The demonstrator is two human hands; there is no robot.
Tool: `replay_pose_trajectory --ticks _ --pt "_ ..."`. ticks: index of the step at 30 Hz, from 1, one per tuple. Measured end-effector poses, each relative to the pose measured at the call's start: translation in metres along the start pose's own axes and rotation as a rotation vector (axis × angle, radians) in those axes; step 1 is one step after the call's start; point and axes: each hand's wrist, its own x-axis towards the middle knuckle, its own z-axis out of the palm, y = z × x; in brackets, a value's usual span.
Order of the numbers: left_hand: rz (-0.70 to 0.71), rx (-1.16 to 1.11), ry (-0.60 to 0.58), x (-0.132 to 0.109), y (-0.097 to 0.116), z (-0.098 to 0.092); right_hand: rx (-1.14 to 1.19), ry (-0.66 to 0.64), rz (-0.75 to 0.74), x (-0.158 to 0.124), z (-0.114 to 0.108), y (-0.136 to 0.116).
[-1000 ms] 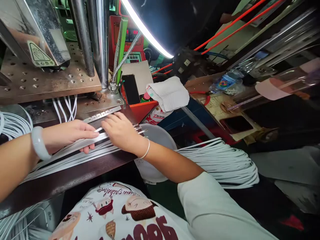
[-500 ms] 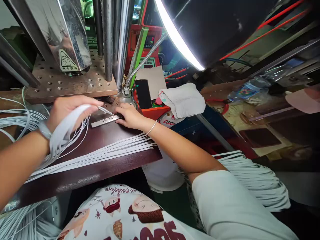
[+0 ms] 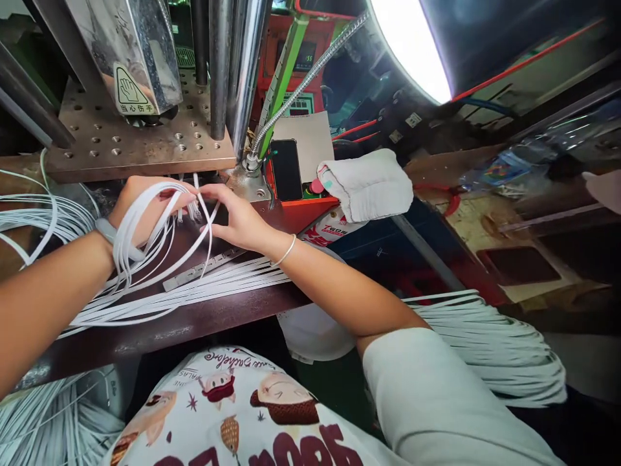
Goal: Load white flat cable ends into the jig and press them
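At the press [image 3: 145, 139], above the table [image 3: 194, 317], the left hand [image 3: 140, 207] curls shut around looped white cables [image 3: 127, 226] while the right hand [image 3: 237, 220] pinches their tips, apparently sorting ends that next need careful levelling.

I see little headroom under the perforated press plate [image 3: 145, 139], white cable loops [image 3: 127, 226] filling it; orange control box [image 3: 291, 210] blocks rightward; bench edge [image 3: 194, 320] bare.

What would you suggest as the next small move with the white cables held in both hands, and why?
Probably lower the ends of the white cables onto the metal strip: the left hand holds them looped, the right hand pinches their ends, and the strip lies just below.
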Motion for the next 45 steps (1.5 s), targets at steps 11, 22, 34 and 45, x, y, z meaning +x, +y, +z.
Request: replay_pose_trajectory --ticks 11,22,34,45 --pt "-0.007 -0.022 -0.020 -0.014 0.010 -0.002 -0.313 0.149 -0.027 -0.008 -0.002 -0.019" --pt "0.168 0.347 -0.223 -0.039 -0.002 0.020 -0.256 -0.073 0.006 -0.058 -0.013 0.003" --pt "0.535 0.290 -0.010 -0.083 0.002 0.028 -0.190 -0.084 -0.322 -0.073 -0.004 -0.013" --pt "0.456 0.271 -0.034 -0.082 0.012 0.020 -0.366 -0.060 -0.392 -0.075 0.001 -0.019"
